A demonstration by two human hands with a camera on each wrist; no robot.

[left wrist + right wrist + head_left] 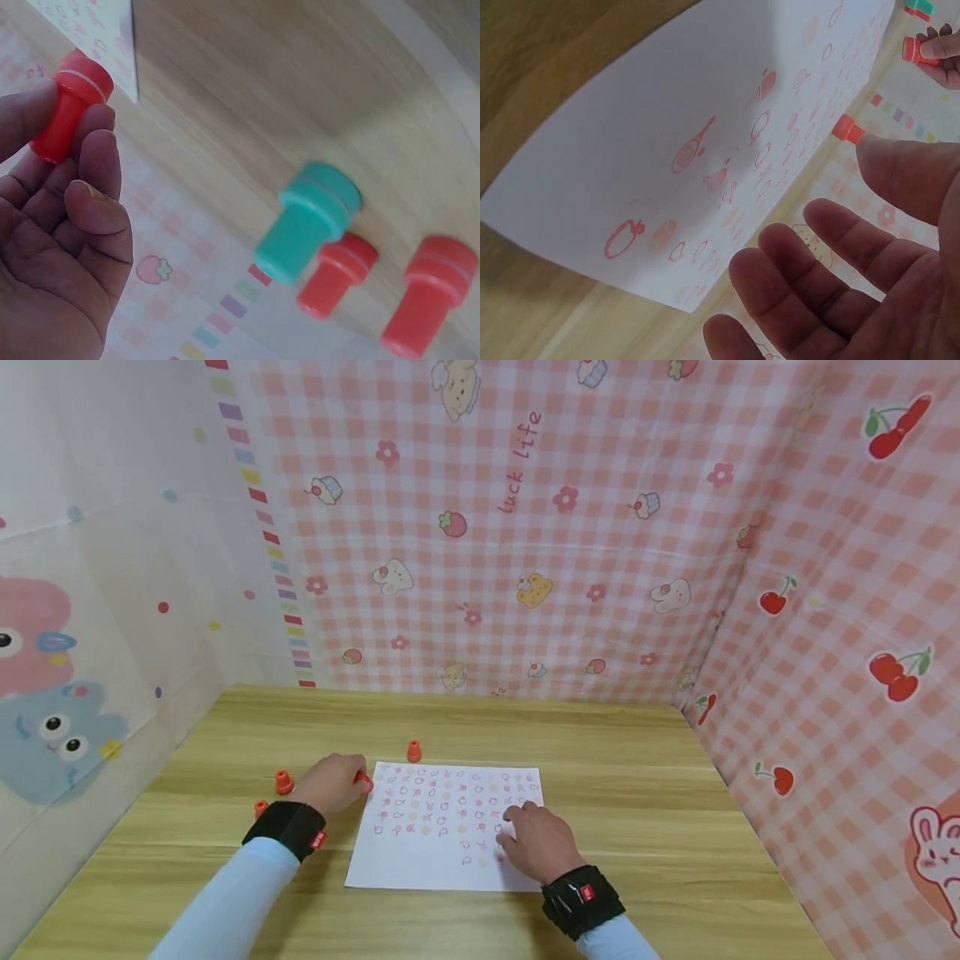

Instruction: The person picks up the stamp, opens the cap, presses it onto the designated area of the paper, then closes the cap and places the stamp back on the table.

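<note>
My left hand (330,783) pinches a small red toy stamp (67,112) between thumb and fingers, just off the left edge of a white sheet of paper (405,864). Rows of red and pale orange stamped pictures, a racket print among them, cover much of the sheet. Over the sheet's right part hovers my right hand (543,843), holding nothing, its fingers spread and loosely bent. Beside my left hand stand a green stamp (309,221) and two more red stamps (339,274); the green one is hidden in the head view.
Another red stamp (414,751) stands upright behind the paper's far edge. The wooden table (637,760) meets a pink checked cloth (525,627) at the back and right, and a pale printed cloth (172,677) on the left.
</note>
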